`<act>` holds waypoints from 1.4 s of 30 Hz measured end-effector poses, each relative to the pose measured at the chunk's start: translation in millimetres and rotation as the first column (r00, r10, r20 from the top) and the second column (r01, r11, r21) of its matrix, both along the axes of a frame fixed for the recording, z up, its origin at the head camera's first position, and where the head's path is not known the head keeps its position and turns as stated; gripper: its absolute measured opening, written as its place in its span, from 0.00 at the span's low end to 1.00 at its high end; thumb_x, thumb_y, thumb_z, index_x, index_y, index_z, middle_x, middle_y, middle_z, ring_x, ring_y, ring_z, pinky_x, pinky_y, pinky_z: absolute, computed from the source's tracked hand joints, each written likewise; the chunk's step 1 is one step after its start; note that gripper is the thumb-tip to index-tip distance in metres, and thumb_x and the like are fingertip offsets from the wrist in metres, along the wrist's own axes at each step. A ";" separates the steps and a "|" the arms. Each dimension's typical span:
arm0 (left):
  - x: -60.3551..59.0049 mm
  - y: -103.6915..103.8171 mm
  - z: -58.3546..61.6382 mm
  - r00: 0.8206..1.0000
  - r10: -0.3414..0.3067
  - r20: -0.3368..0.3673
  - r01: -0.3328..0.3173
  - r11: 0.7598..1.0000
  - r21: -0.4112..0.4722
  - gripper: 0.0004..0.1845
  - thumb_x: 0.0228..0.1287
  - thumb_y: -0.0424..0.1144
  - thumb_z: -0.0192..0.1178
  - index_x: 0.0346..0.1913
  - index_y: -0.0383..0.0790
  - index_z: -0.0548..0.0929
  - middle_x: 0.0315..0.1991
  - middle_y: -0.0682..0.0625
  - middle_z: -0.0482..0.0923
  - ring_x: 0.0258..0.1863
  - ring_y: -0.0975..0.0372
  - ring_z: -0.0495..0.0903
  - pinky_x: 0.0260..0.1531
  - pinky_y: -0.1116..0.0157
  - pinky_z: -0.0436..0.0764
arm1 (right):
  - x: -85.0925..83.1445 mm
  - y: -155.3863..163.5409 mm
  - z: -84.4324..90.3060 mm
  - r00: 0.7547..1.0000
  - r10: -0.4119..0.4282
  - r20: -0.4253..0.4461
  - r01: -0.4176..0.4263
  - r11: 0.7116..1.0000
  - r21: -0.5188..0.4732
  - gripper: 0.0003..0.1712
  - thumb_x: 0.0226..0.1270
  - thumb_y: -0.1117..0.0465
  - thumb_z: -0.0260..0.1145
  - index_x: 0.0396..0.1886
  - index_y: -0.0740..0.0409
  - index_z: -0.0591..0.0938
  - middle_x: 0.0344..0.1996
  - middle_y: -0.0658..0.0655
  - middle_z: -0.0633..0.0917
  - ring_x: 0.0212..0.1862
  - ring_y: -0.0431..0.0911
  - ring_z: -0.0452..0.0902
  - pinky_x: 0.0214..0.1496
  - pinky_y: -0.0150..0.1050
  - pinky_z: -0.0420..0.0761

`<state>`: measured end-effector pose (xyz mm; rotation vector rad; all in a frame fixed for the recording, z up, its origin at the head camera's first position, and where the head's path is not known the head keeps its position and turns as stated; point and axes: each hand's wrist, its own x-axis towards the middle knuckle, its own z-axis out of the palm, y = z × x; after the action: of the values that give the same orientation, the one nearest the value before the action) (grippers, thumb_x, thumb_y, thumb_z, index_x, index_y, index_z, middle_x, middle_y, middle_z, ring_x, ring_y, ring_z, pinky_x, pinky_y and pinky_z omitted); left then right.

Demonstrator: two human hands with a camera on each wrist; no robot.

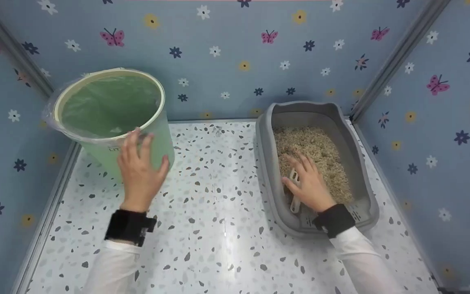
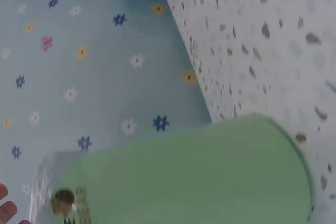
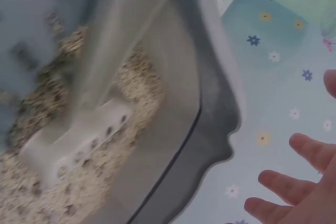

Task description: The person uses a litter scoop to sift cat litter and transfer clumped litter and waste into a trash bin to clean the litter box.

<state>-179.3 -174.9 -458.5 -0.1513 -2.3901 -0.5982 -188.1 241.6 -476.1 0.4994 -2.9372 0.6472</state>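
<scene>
A grey litter box [image 1: 262, 163] stands on the right, with tan granular litter [image 1: 320, 151] inside. In it lies a pale slotted litter scoop [image 1: 295, 204], its handle toward the near end; the right wrist view shows the scoop [image 3: 79, 140] blurred, head in the litter. My right hand [image 1: 310, 185] is over the box, fingers spread, and overlaps part of the scoop; in the right wrist view its straight fingers [image 3: 286, 187] show apart from the scoop. My left hand [image 1: 139, 175], fingers spread and holding nothing, is in front of the green bin [image 1: 159, 134], fingertips overlapping its rim.
A clear plastic bag [image 1: 51, 110] lines the bin and folds over its cream rim. Blue flowered panels [image 1: 227, 73] enclose the back and both sides. The speckled white floor [image 1: 218, 183] stretches between bin and litter box.
</scene>
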 end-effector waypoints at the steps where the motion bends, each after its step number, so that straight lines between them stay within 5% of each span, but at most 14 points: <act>1: -2.5 -15.5 5.7 0.999 0.029 -0.021 -0.029 1.000 0.003 0.33 0.56 0.45 0.64 0.64 0.38 0.67 0.71 0.39 0.54 0.70 0.46 0.52 0.68 0.45 0.51 | 2.6 7.2 -1.9 1.000 -0.017 0.012 0.017 1.000 -0.007 0.37 0.66 0.44 0.58 0.72 0.49 0.61 0.72 0.65 0.55 0.73 0.62 0.42 0.69 0.67 0.45; 6: -18.1 -71.1 21.2 0.995 0.086 0.051 -0.083 0.995 -0.060 0.40 0.52 0.51 0.67 0.66 0.39 0.65 0.70 0.39 0.54 0.71 0.46 0.49 0.68 0.44 0.45 | 11.5 33.9 -15.3 0.994 -0.082 0.079 0.082 0.997 0.003 0.39 0.66 0.43 0.58 0.73 0.47 0.58 0.73 0.65 0.51 0.73 0.64 0.39 0.66 0.71 0.41; 12: -35.5 -100.9 24.7 0.989 0.070 0.129 -0.042 0.977 -0.207 0.45 0.41 0.57 0.73 0.61 0.37 0.69 0.59 0.36 0.68 0.64 0.44 0.59 0.68 0.44 0.46 | 21.6 47.6 -25.8 0.988 -0.114 0.099 0.110 0.993 0.042 0.39 0.67 0.44 0.57 0.73 0.51 0.59 0.72 0.68 0.53 0.73 0.65 0.40 0.69 0.67 0.42; 18: -42.7 -106.6 20.8 0.995 0.045 0.086 -0.024 0.973 -0.231 0.35 0.35 0.55 0.76 0.43 0.35 0.78 0.36 0.37 0.82 0.40 0.42 0.76 0.49 0.45 0.65 | 26.4 55.1 -35.6 0.987 -0.116 0.114 0.110 0.992 0.058 0.39 0.67 0.45 0.58 0.72 0.55 0.60 0.71 0.71 0.55 0.72 0.66 0.40 0.70 0.66 0.43; 24: -48.3 -105.3 20.8 0.998 0.061 0.032 -0.048 0.951 -0.305 0.29 0.35 0.59 0.73 0.19 0.38 0.71 0.14 0.40 0.74 0.19 0.45 0.74 0.34 0.48 0.68 | 28.3 62.7 -47.7 0.981 -0.142 0.129 0.135 0.989 0.058 0.38 0.66 0.43 0.57 0.70 0.57 0.63 0.69 0.71 0.58 0.72 0.67 0.43 0.67 0.69 0.46; 33: -51.4 -107.4 20.1 0.995 0.087 -0.039 -0.096 0.935 -0.343 0.34 0.34 0.63 0.71 0.12 0.40 0.62 0.08 0.41 0.67 0.10 0.45 0.67 0.19 0.52 0.64 | 33.2 67.6 -70.8 0.978 -0.168 0.123 0.157 0.983 0.095 0.37 0.66 0.44 0.58 0.67 0.60 0.67 0.66 0.72 0.64 0.68 0.68 0.54 0.64 0.70 0.53; 42: -45.9 -108.4 19.0 0.991 0.125 -0.049 -0.134 0.929 -0.345 0.33 0.33 0.59 0.72 0.12 0.41 0.61 0.08 0.40 0.67 0.11 0.43 0.67 0.16 0.51 0.66 | 35.6 64.3 -77.9 0.976 -0.191 0.103 0.181 0.979 0.096 0.33 0.66 0.45 0.58 0.65 0.59 0.70 0.64 0.71 0.67 0.65 0.67 0.60 0.64 0.68 0.56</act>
<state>-225.1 -283.2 -439.4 -0.1511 -2.4382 -0.1055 -152.5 305.9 -554.0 0.1961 -3.0772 0.5446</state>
